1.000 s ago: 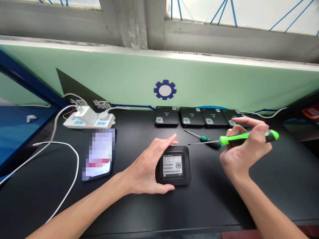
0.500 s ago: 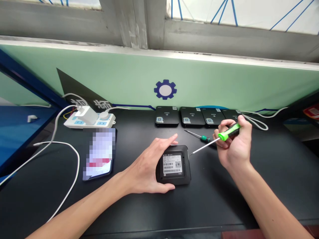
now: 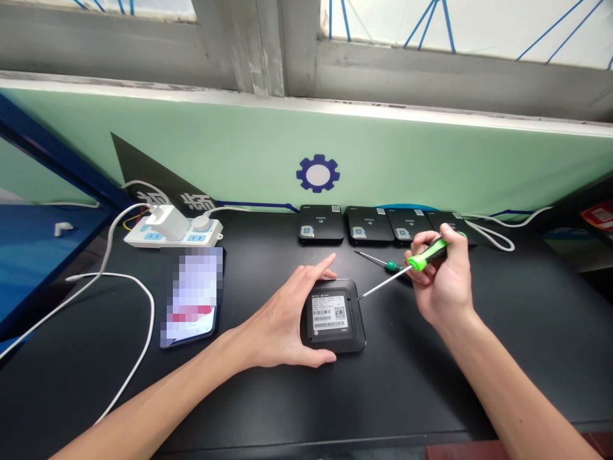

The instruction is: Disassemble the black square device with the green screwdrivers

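Nearest to me, on the dark table [image 3: 268,409], the left hand [image 3: 282,319] spans a black box [image 3: 330,319] lying label side up. Its fingers are spread wide, thumb along the near edge and the others at the far edge, bracing it between them. At the box's right, the right hand [image 3: 443,281] has its fingers closed around the handle of a green-and-black screwdriver [image 3: 420,261].

A second ago that driver lay almost level, its tip off the box; now it slants down, the tip over the box's right rim. Whether metal touches plastic I can't tell. I'd judge that the tool is no longer just being readied but is being lined up on the box.

To the left lies a phone [image 3: 191,297]; beyond the box rests a smaller screwdriver [image 3: 392,266]. Farther back stand a power strip [image 3: 198,237] and a row of four similar boxes [image 3: 366,225], against a pale green panel [image 3: 215,140].
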Available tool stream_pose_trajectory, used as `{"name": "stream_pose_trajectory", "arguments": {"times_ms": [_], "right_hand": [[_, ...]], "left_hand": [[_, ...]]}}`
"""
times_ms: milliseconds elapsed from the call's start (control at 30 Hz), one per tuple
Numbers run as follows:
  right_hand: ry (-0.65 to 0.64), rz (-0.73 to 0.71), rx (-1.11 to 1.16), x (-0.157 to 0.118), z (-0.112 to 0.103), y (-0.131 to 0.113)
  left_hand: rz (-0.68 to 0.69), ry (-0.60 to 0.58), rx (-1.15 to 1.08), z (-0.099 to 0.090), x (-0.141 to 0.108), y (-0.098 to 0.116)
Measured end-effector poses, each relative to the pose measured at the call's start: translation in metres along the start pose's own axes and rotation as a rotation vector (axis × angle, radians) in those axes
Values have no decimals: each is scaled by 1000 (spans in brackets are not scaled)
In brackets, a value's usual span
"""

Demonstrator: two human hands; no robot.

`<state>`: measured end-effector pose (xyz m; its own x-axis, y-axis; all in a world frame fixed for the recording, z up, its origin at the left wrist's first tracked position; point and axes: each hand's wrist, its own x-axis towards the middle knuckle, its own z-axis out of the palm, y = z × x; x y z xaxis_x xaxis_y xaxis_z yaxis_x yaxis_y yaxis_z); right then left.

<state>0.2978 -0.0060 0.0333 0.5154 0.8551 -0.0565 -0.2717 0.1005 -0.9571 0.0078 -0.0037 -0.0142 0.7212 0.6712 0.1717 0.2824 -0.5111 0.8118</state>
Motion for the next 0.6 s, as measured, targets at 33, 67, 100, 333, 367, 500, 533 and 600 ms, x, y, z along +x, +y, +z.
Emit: {"name": "stream_pose_trajectory", "arguments": {"times_ms": [33, 67, 100, 333, 367, 500, 533, 600], "right_hand": [[3, -22, -19, -1, 1, 1], [6, -48, -38, -2, 2, 1], [7, -77, -54, -4, 3, 2], [0, -289, -154, -8, 3, 10], [-6, -316, -174, -9, 2, 12], [-47, -428, -274, -10, -1, 13], [-67, -455, -305, -10, -1, 12], [-133, -502, -373, -10, 1, 5]], "left_hand": [[3, 1, -7, 0, 0, 0], [3, 3, -14, 0, 0, 1], [0, 6, -21, 0, 0, 1], [-2, 2, -41, 0, 1, -2], [1, -4, -40, 0, 1, -2], [5, -31, -29, -1, 2, -2], [6, -33, -28, -1, 2, -2], [11, -34, -28, -1, 3, -3]]}}
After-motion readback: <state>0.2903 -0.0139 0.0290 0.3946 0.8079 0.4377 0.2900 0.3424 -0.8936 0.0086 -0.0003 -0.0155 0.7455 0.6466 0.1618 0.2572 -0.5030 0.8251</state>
